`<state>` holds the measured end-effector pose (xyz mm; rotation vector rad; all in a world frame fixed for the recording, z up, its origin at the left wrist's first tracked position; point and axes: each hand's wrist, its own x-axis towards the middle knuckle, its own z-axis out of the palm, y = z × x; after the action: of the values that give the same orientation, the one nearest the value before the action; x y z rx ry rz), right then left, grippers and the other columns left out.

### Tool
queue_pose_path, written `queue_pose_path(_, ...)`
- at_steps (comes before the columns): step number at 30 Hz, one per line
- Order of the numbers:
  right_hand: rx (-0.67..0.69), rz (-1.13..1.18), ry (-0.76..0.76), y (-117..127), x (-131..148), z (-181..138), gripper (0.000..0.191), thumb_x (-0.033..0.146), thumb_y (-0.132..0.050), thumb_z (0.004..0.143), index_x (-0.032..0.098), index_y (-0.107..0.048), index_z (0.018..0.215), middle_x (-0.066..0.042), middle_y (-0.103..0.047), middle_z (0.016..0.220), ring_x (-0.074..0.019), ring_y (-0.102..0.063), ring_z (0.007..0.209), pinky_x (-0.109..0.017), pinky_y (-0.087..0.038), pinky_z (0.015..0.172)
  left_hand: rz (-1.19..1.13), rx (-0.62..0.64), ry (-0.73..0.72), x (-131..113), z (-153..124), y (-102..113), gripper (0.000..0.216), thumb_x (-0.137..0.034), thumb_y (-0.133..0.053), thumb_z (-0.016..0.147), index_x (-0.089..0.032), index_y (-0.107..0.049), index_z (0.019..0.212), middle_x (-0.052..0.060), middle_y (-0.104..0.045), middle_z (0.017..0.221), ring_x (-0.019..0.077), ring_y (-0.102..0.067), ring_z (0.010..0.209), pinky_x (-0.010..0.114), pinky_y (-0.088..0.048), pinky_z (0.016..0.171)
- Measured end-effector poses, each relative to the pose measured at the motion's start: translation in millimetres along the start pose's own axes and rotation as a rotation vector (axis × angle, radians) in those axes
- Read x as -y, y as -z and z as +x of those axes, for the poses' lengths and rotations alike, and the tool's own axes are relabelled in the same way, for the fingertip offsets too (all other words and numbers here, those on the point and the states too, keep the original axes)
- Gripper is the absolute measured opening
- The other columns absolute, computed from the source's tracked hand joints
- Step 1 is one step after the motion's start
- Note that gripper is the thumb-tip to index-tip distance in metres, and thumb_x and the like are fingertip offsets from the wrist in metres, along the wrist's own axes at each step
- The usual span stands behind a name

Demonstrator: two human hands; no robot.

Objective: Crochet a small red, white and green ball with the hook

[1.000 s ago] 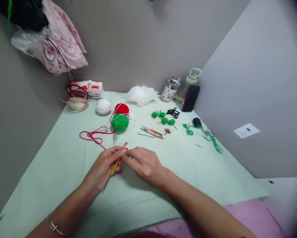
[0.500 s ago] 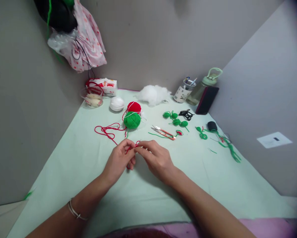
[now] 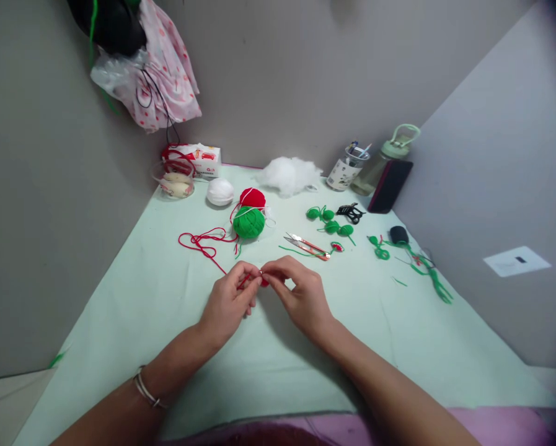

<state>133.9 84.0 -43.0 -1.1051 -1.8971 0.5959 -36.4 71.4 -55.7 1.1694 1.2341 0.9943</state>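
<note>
Both hands meet above the middle of the pale green table cover (image 3: pixel 119 322). My left hand (image 3: pixel 229 303) is closed, pinching a small red yarn piece (image 3: pixel 263 282) between thumb and fingers. My right hand (image 3: pixel 300 297) pinches the same red piece from the other side. A red yarn strand (image 3: pixel 203 244) trails from the hands back in loops to a red yarn ball (image 3: pixel 252 197), which sits behind a green yarn ball (image 3: pixel 248 223). The yellow hook seen earlier is hidden.
Orange-handled snips (image 3: pixel 308 246) lie just beyond the hands. Small green crocheted pieces (image 3: pixel 328 222), white stuffing (image 3: pixel 289 174), a white ball (image 3: pixel 220 191), a cup of pens (image 3: pixel 346 167), a bottle (image 3: pixel 382 161), a dark phone (image 3: pixel 389 186) and a box (image 3: pixel 198 160) stand further back. Walls close in on both sides.
The view has shifted left, so the table's contents sit further right. The yellow hook visible in my left hand a second ago is out of sight, and both hands now pinch the red piece.
</note>
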Motion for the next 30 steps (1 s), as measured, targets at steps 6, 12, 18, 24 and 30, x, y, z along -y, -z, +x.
queue_pose_path(6, -0.009, -0.114, 0.040, -2.3, -2.1, -3.6, 0.010, 0.014, -0.061, 0.098, 0.023, -0.063, 0.096, -0.003, -0.074, 0.087, -0.0146, -0.068, 0.070, -0.026, -0.055, 0.067, 0.019, -0.050, -0.024, -1.0, -0.9, -0.9, 0.014, -0.035, -0.070, 0.088, -0.023, -0.062, 0.087, -0.007, -0.056, 0.056, 0.0121, -0.053, 0.046, 0.021, -0.046, 0.045)
queue_pose_path(12, -0.006, -0.116, 0.045, -1.7, -2.2, -3.1, 0.009, 0.015, -0.060, 0.098, 0.023, -0.063, 0.099, -0.003, -0.075, 0.089, -0.0154, -0.068, 0.071, -0.028, -0.057, 0.070, -0.001, -0.045, -0.040, -1.2, -1.2, -0.3, 0.013, -0.036, -0.069, 0.090, -0.023, -0.064, 0.090, -0.005, -0.060, 0.062, 0.0126, -0.056, 0.048, 0.023, -0.049, 0.047)
queue_pose_path(18, -0.009, -0.065, 0.048, -4.2, -1.9, -3.8, 0.010, 0.013, -0.060, 0.097, 0.022, -0.063, 0.098, -0.004, -0.073, 0.091, -0.0157, -0.067, 0.075, -0.029, -0.057, 0.071, -0.023, -0.027, -0.020, -0.2, -2.2, -0.3, 0.014, -0.035, -0.070, 0.091, -0.023, -0.062, 0.091, -0.005, -0.061, 0.061, 0.0126, -0.058, 0.049, 0.023, -0.049, 0.048)
queue_pose_path(24, -0.020, 0.056, -0.054, -3.3, 1.5, -0.8, 0.010, 0.012, -0.061, 0.092, 0.022, -0.063, 0.094, -0.001, -0.070, 0.086, -0.0137, -0.064, 0.071, -0.027, -0.055, 0.068, -0.111, 0.017, 0.019, -2.4, -1.9, -0.2, 0.020, -0.038, -0.073, 0.090, -0.021, -0.062, 0.090, -0.006, -0.060, 0.059, 0.0115, -0.057, 0.049, 0.021, -0.047, 0.048)
queue_pose_path(30, -0.064, 0.268, -0.148, -1.5, 8.2, 1.6, 0.008, 0.014, -0.066, 0.091, 0.022, -0.064, 0.092, 0.001, -0.068, 0.083, -0.0112, -0.063, 0.068, -0.024, -0.056, 0.067, -0.279, 0.055, 0.082, -3.3, 5.1, 5.8, 0.030, -0.046, -0.073, 0.089, -0.020, -0.058, 0.095, -0.005, -0.062, 0.062, 0.0110, -0.055, 0.047, 0.022, -0.043, 0.045)
